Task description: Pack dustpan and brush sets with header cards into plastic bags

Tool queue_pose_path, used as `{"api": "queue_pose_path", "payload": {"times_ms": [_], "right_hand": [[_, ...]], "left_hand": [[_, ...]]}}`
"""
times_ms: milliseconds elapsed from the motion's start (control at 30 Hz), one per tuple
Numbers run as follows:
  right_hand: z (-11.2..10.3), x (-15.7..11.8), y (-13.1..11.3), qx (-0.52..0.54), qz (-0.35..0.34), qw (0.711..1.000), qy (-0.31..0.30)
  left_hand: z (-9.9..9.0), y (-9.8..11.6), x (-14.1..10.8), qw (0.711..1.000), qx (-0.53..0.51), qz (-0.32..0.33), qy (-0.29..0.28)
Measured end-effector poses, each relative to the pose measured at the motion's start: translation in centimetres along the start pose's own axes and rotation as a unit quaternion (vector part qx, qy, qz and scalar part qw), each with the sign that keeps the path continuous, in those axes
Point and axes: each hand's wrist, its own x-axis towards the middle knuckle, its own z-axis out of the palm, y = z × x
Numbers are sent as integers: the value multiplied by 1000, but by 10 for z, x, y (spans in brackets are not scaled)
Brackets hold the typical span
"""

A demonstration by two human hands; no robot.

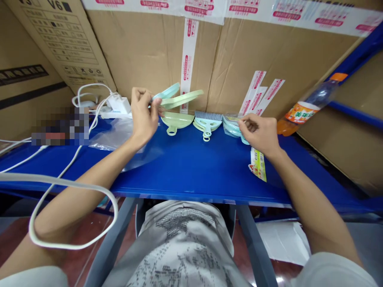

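My left hand (144,113) is raised over the back of the blue table, pinching a pale blue dustpan (168,91) and a pale green dustpan (182,99), both seen nearly edge-on. Below them, another pale green dustpan (176,119) lies near the cardboard wall. A small brush (208,121) with grey-blue bristles rests beside it, on top of pale green pieces. My right hand (259,131) has its fingers curled at the edge of a clear-bagged pale blue dustpan set (231,126); the fingertips are partly hidden.
A tilted bottle of orange drink (308,105) leans at the right. A yellow-and-white snack packet (257,164) lies below my right hand. Clear plastic bags (115,135), a white charger (119,103) and white cables (73,183) occupy the left. Cardboard (143,52) stands behind the table (191,167).
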Motion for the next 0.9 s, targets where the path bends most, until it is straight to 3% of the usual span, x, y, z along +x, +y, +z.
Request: {"api": "queue_pose_path", "payload": {"times_ms": [67, 133, 267, 367, 433, 500, 567, 633, 700, 767, 900], "right_hand": [[5, -5, -8, 150, -7, 988, -40], [11, -10, -16, 288, -17, 955, -64], [19, -11, -24, 428, -13, 902, -61], [21, -7, -19, 442, 40, 896, -24], [18, -3, -15, 426, 80, 901, 2], [14, 0, -10, 411, 97, 906, 22], [8, 3, -5, 420, 85, 902, 45], [0, 4, 1, 451, 59, 890, 42], [-8, 6, 9, 476, 40, 879, 11], [-15, 9, 19, 473, 42, 880, -24], [-21, 18, 42, 410, 74, 905, -85]], "left_hand": [[1, 23, -9, 995, 21, 2, 102], [6, 47, -22, 991, 29, 59, 116], [14, 82, -50, 982, -17, 189, 1], [12, 91, -61, 965, -47, 243, -87], [7, 90, -61, 963, -46, 249, -93], [1, 86, -55, 967, -25, 248, -47], [-6, 81, -43, 961, -7, 271, 46], [-15, 78, -28, 933, -21, 326, 148], [-28, 77, -16, 908, -42, 372, 189], [-45, 80, -10, 911, -32, 384, 145], [-88, 99, -22, 924, 14, 382, -5]]}}
